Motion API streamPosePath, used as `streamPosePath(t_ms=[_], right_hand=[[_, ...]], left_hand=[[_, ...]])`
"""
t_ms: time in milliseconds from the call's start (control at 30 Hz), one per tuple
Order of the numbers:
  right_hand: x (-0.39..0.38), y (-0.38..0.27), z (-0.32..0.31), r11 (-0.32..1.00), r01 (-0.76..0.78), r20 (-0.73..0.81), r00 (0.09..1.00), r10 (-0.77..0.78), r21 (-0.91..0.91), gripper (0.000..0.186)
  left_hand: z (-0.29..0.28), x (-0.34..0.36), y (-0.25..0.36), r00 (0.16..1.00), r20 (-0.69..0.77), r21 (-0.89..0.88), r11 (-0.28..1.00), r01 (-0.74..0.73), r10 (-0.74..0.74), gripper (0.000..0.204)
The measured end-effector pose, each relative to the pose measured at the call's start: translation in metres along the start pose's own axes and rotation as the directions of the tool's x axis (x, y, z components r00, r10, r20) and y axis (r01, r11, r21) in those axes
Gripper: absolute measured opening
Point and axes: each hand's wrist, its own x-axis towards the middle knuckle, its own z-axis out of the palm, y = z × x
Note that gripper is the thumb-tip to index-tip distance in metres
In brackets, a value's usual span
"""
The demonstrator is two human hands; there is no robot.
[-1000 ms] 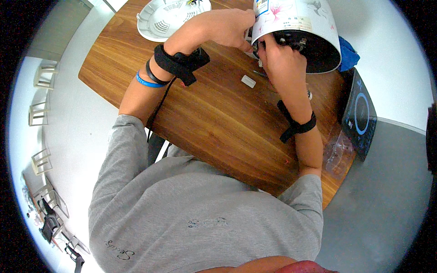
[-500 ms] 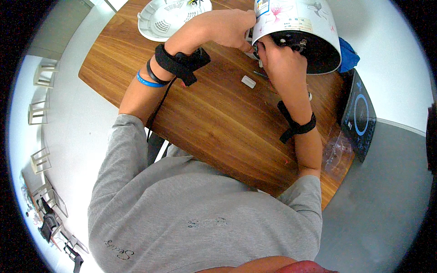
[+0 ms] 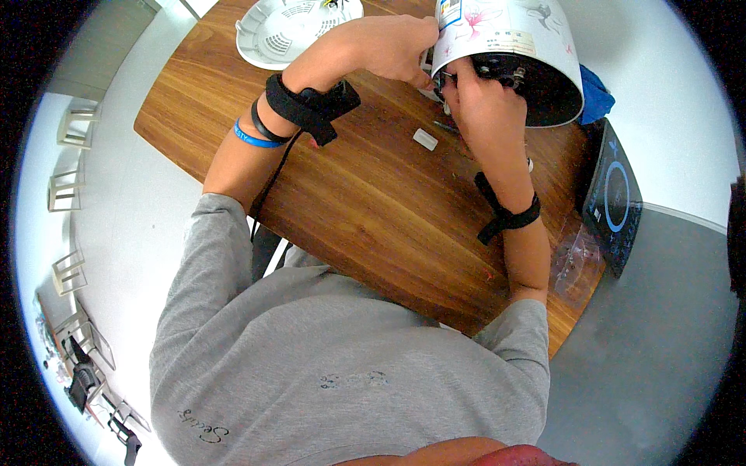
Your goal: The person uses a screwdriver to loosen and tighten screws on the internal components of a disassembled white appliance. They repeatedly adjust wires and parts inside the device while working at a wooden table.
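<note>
A white rice cooker body (image 3: 509,19) with a flower pattern lies tipped on its side at the top of the table, its dark open underside toward me. My left hand (image 3: 400,50) is closed against the left edge of that shell; some of its fingers are hidden behind the edge. Just inside the same edge, my right hand (image 3: 486,101) has its fingers bent and pinched near small metal parts. What exactly it holds is covered by the fingers. Metal fittings (image 3: 517,76) show within the dark underside.
A white vented plastic base (image 3: 264,39) lies at the upper left. Below the cooker is a small white block (image 3: 425,139). A blue cloth (image 3: 596,95), a dark panel with a blue ring (image 3: 614,194) and a clear plastic bag (image 3: 576,264) are along the right side of the wooden table (image 3: 350,202).
The fingers of my right hand have shifted slightly at the cooker's edge. My left hand and the cooker stay almost where they were.
</note>
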Motion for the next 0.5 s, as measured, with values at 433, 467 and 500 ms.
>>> streamPosePath(t_ms=[433, 467, 500], right_hand=[[-0.009, -0.006, -0.018, 0.989, -0.008, 0.123, 0.992, -0.010, 0.146, 0.017], [-0.011, -0.009, -0.024, 0.984, -0.023, 0.140, 0.990, -0.002, 0.177, 0.017], [-0.013, -0.010, -0.025, 0.982, 0.019, 0.101, 0.994, -0.039, 0.190, 0.016]], left_hand=[[0.010, 0.002, -0.007, 0.992, -0.092, 0.023, 0.996, -0.090, 0.091, 0.058], [0.011, 0.002, -0.010, 0.986, -0.114, 0.033, 0.992, -0.118, 0.121, 0.057], [0.014, 0.002, -0.013, 0.991, -0.091, 0.033, 0.995, -0.093, 0.096, 0.056]])
